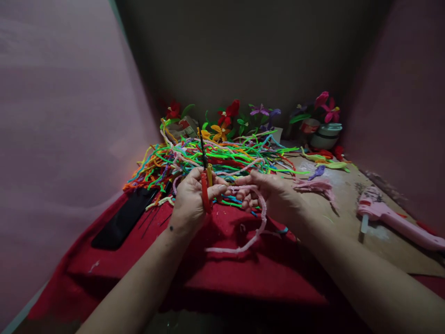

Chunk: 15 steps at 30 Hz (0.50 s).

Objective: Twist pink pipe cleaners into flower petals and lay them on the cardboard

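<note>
My left hand is closed around a pair of scissors with red and yellow handles, their dark blades pointing up. Its thumb and fingertips also meet at one end of a pink pipe cleaner. From there the pipe cleaner runs to my right hand, which pinches it near the same end. The rest of it curves down over the red cloth, its free end pointing left. Just beyond both hands lies a big heap of multicoloured pipe cleaners.
A black phone lies at the left. At the right, a pink glue gun rests on cardboard, near pink fuzzy pieces. Pipe-cleaner flowers and a lidded jar stand behind, between pink walls.
</note>
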Tool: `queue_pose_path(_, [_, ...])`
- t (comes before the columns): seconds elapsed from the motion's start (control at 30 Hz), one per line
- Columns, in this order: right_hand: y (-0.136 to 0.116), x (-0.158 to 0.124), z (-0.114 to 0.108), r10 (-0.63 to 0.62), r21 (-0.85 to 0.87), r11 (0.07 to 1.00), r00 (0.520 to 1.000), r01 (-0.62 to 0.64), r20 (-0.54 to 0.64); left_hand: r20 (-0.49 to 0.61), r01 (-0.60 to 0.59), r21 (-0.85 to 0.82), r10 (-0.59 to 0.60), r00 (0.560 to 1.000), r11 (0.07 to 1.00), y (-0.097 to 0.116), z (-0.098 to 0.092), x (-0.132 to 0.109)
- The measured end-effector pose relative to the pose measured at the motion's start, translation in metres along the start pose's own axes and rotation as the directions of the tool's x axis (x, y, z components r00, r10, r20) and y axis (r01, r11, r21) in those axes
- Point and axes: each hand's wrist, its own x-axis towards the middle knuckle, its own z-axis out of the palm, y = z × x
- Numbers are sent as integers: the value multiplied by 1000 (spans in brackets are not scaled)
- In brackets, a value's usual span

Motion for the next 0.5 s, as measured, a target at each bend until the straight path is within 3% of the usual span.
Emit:
queue_pose_path(0.17, [5,-5,5,-18,-199,980,1000,18,4,30,42,5,-42,999,999,-1,2,0])
queue_pose_path(0.33, [6,-6,6,-26,-141,990,999,29,21,13,80,20,-81,997,997,0,6,2])
queue_pose_path(0.5, [7,-6,8,-28,-82,996,999,24,-46,-10,110,127,-109,994,986,0,6,2])
